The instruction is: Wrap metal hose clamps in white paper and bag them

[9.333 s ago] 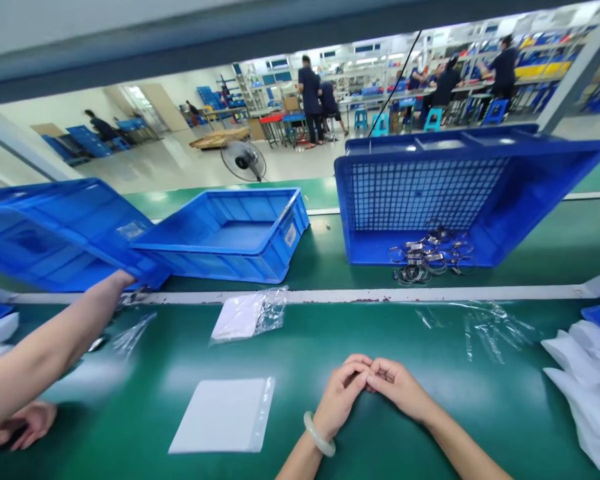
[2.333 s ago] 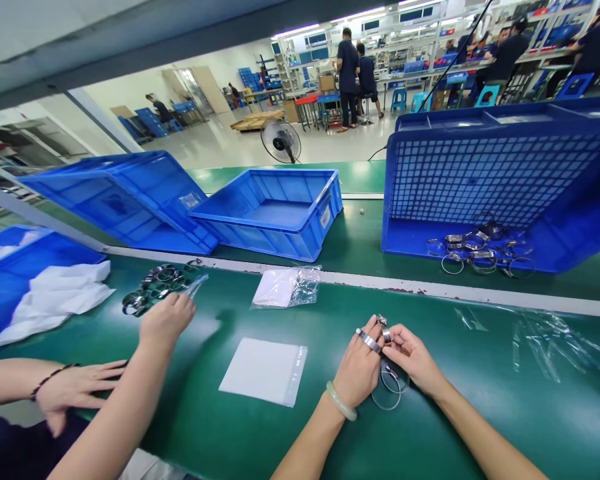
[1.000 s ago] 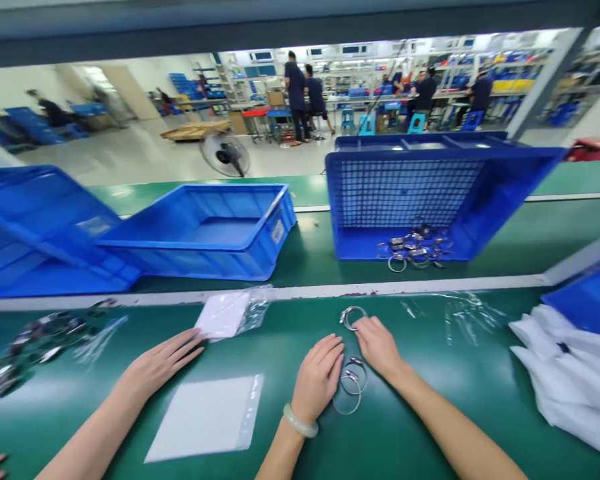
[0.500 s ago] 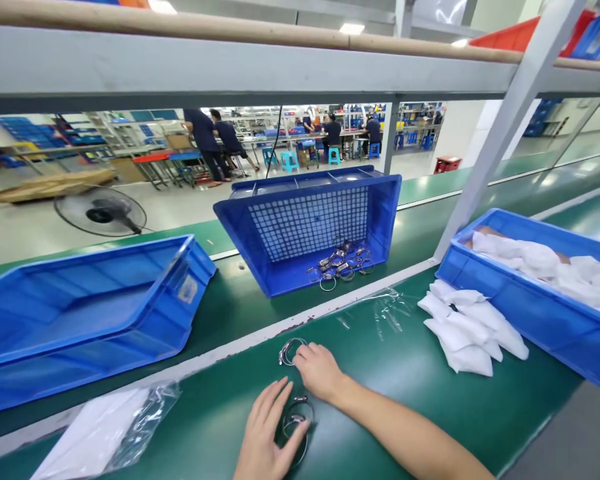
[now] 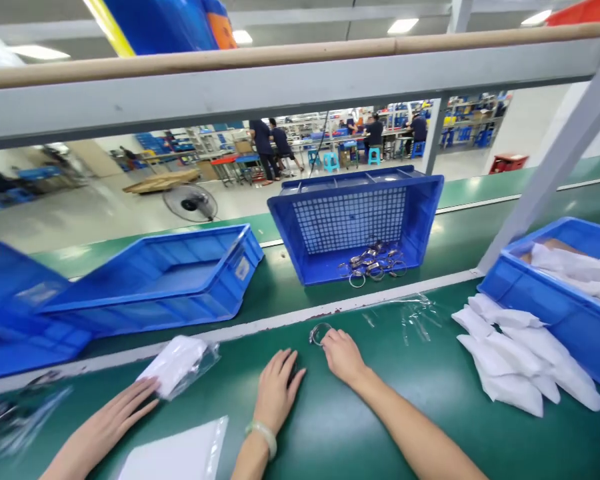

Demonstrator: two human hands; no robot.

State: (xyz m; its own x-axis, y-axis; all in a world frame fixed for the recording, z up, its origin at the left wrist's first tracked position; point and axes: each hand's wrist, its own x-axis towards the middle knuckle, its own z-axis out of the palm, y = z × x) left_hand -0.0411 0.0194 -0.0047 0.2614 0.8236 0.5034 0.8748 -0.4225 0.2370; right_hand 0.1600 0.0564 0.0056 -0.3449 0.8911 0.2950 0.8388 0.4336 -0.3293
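My right hand (image 5: 344,357) reaches forward over the green bench, its fingers closed on the edge of a round metal hose clamp (image 5: 316,335) lying flat. To its left, my left hand (image 5: 274,389), with a pale green bangle on the wrist, curls thumb and fingers round hose clamps that it mostly hides; only a dark bit (image 5: 293,372) shows between them. Ahead, a blue crate (image 5: 305,270) tipped on its side holds a heap of hose clamps (image 5: 373,259).
Another person's hand (image 5: 125,410) touches a white packet in clear plastic (image 5: 177,363) at left. A white sheet (image 5: 173,453) lies nearer. Blue bins (image 5: 225,293) stand behind; white pouches (image 5: 515,353) lie beside a right-hand bin (image 5: 555,327). A shelf beam (image 5: 280,87) crosses above.
The view has swung left. My left hand has closed round the clamps that lay visible beneath it. A co-worker's hand has come in at left on the white packet, and a white sheet shows.
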